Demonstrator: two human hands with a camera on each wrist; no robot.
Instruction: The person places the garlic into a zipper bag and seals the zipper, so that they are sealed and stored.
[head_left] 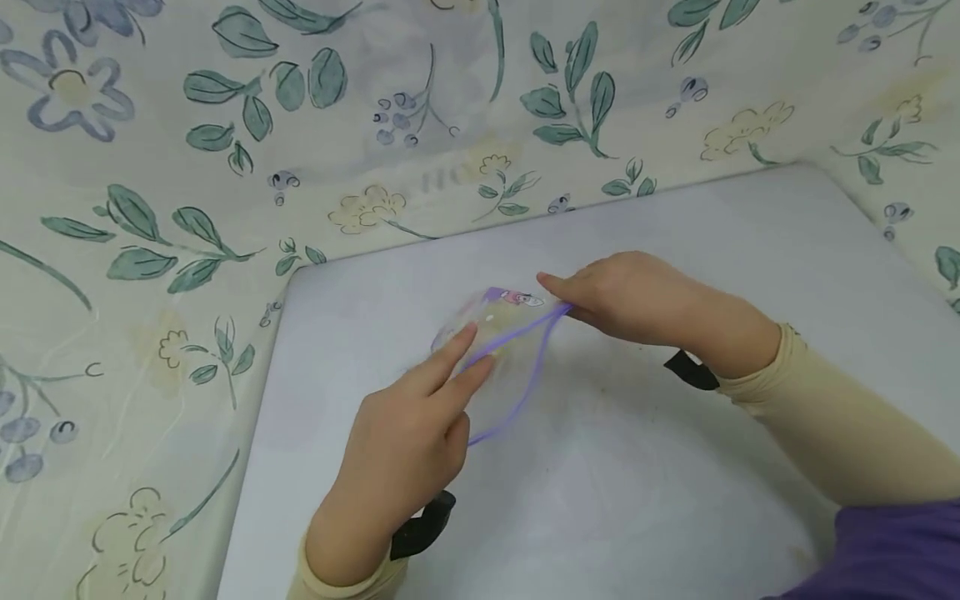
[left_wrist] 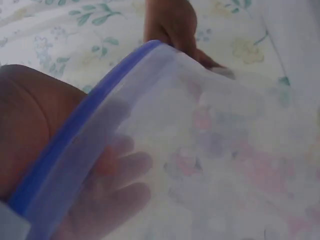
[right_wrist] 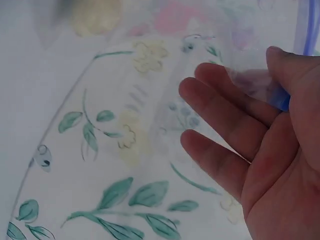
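A see-through zip bag point(head_left: 504, 392) with purple zip edges and pink prints is between my hands, its mouth gaping. My right hand point(head_left: 637, 298) pinches one corner of that mouth between thumb and forefinger. In the right wrist view the other fingers point(right_wrist: 220, 115) of this hand stand spread apart from the bag. At the mouth's other side is my left hand point(head_left: 408, 433), with the upper purple edge running between two of its fingers. The left wrist view shows several of these fingers point(left_wrist: 125, 170) through the cloudy plastic, the purple zip strip point(left_wrist: 95, 105) crossing the palm.
Beneath both hands lies a pale board point(head_left: 637, 467) with rounded corners. A cloth point(head_left: 187, 350) printed with leaves and flowers surrounds its far and left edges. Each wrist carries a black strap point(head_left: 423, 527), and a purple garment point(head_left: 892, 550) shows at the lower right.
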